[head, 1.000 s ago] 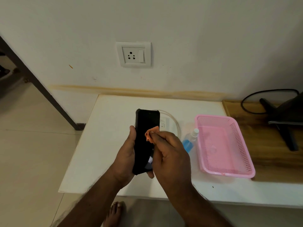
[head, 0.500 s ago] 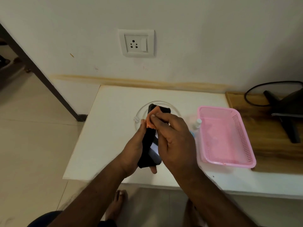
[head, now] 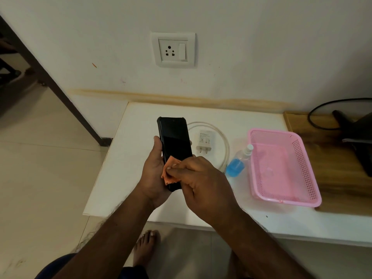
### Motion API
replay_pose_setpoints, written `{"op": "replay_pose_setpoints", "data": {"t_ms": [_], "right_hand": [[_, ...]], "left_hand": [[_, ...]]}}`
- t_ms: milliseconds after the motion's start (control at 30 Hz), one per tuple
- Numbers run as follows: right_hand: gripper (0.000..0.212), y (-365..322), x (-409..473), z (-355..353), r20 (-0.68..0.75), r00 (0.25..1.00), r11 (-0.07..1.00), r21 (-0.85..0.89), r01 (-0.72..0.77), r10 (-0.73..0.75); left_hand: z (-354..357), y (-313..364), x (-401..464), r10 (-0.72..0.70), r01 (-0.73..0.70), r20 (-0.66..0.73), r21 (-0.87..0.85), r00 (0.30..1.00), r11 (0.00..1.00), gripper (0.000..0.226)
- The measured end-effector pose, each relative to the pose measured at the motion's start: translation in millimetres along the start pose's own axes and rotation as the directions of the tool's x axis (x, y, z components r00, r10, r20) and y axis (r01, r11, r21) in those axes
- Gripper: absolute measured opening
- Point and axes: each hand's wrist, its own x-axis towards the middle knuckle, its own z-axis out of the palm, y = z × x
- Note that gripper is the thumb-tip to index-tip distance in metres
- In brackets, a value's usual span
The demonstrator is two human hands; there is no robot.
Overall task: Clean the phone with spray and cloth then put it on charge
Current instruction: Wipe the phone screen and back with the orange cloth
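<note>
While our left hand gripped the phone above the counter, our right hand fingers pinched the orange cloth against its screen.

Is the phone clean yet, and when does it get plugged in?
Not yet. The left hand holds the phone while the right hand rubs the orange cloth on its lower screen. The spray bottle lies on the table. The charger lies unplugged; the wall socket is empty.
</note>
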Motion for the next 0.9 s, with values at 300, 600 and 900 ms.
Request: {"op": "replay_pose_setpoints", "data": {"t_ms": [300, 600, 900], "right_hand": [[0.031, 8.1, -0.8, 2.4, -0.33, 0.944, 0.995, -0.088, -0.047, 0.015], [0.035, 14.0, 8.2, -17.3, -0.533, 0.841, 0.993, -0.007, -0.119, 0.097], [0.031, 24.7, 8.4, -19.7, -0.518, 0.809, 0.96, 0.15, -0.234, 0.278]], "left_hand": [[11.7, -11.7, -5.5, -0.05, 0.033, 0.068, 0.243, 0.996, 0.969, 0.07], [21.0, -15.1, -14.8, -0.171, 0.059, 0.184, 0.498, 0.968, 0.865, 0.071], [12.4, -13.8, -10.9, -0.151, 0.034, 0.251, 0.418, 0.956, 0.908, 0.083]]}}
